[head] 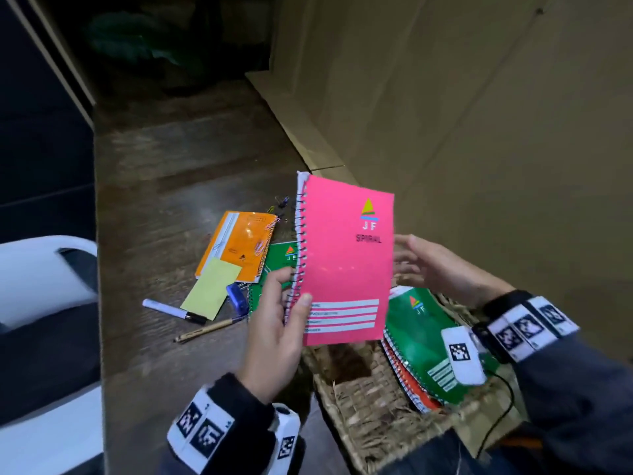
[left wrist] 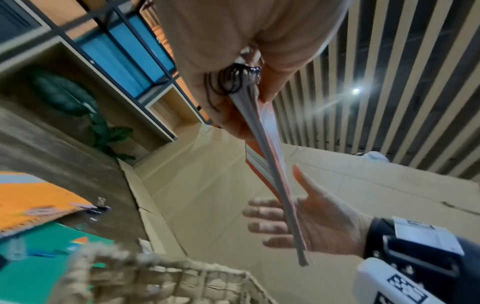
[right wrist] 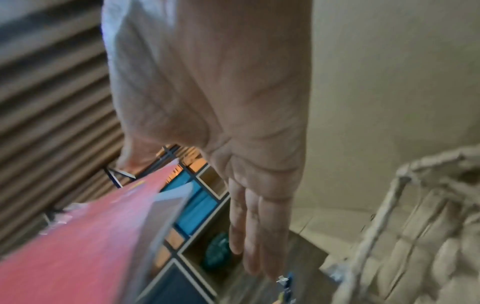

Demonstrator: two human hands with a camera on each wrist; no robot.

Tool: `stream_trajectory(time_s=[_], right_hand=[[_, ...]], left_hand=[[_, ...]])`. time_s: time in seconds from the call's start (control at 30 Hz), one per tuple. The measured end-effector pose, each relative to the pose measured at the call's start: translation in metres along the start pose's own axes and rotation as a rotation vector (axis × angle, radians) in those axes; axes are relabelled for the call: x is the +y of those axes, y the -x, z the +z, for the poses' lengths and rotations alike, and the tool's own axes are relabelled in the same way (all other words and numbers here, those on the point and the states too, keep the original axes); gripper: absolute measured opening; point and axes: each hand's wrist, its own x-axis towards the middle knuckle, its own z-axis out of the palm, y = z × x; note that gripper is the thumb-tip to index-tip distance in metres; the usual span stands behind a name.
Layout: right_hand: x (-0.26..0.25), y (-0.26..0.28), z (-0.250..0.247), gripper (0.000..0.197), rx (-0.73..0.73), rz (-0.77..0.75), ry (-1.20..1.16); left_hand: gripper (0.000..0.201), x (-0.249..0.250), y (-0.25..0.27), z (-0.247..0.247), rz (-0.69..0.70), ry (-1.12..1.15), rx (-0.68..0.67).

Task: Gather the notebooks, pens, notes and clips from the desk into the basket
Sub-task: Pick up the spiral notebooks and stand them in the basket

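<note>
The left hand grips a pink spiral notebook by its bound edge, thumb on the cover and fingers curled behind, holding it upright above the desk and the near edge of the woven basket. The right hand hovers just behind the notebook's free edge, fingers straight and spread, grasping nothing. A green notebook lies in the basket; an orange notebook, yellow note and two pens lie on the desk.

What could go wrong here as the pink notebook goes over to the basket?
The left hand pinches the pink notebook only near its spiral edge while the right hand is open beside it, so it might slip. The basket already holds green notebooks leaning inside, which might snag it.
</note>
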Motion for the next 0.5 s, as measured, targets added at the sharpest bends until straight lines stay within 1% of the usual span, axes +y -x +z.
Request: stream_trajectory(time_s=[0.03, 0.07, 0.1, 0.13, 0.17, 0.2, 0.23, 0.27, 0.33, 0.4, 0.5], right_hand=[[-0.002, 0.007, 0.006, 0.085, -0.060, -0.018, -0.020], [-0.006, 0.015, 0.013, 0.078, -0.092, -0.058, -0.031], [-0.007, 0.020, 0.015, 0.065, -0.082, -0.105, -0.046], [-0.011, 0.025, 0.016, 0.053, -0.042, -0.142, -0.090], [-0.013, 0.030, 0.012, 0.047, 0.014, -0.173, -0.132], [-0.016, 0.035, 0.006, 0.047, 0.056, -0.188, -0.160], [-0.018, 0.041, -0.003, 0.048, 0.084, -0.189, -0.162], [-0.020, 0.048, -0.010, 0.047, 0.110, -0.171, -0.132], [-0.014, 0.053, -0.026, 0.043, 0.136, -0.089, -0.043], [0.002, 0.058, -0.044, 0.042, 0.157, 0.010, 0.079], [0.035, 0.065, -0.067, 0.038, 0.172, 0.190, 0.260]], left_hand=[[0.019, 0.003, -0.001, 0.007, 0.004, 0.015, -0.023], [0.018, 0.005, -0.001, 0.014, 0.010, 0.012, -0.058], [0.020, 0.006, -0.001, 0.020, 0.018, -0.009, -0.106], [0.022, 0.005, -0.002, 0.022, 0.008, -0.033, -0.172], [0.026, 0.003, -0.005, 0.022, -0.016, -0.072, -0.246], [0.029, 0.000, -0.010, 0.019, -0.048, -0.127, -0.321], [0.032, -0.005, -0.017, 0.014, -0.076, -0.212, -0.370], [0.032, -0.010, -0.026, 0.006, -0.099, -0.316, -0.384], [0.033, -0.025, -0.047, -0.019, -0.168, -0.523, -0.358], [0.035, -0.041, -0.068, -0.042, -0.272, -0.684, -0.334], [0.033, -0.068, -0.094, -0.067, -0.383, -0.908, -0.285]])
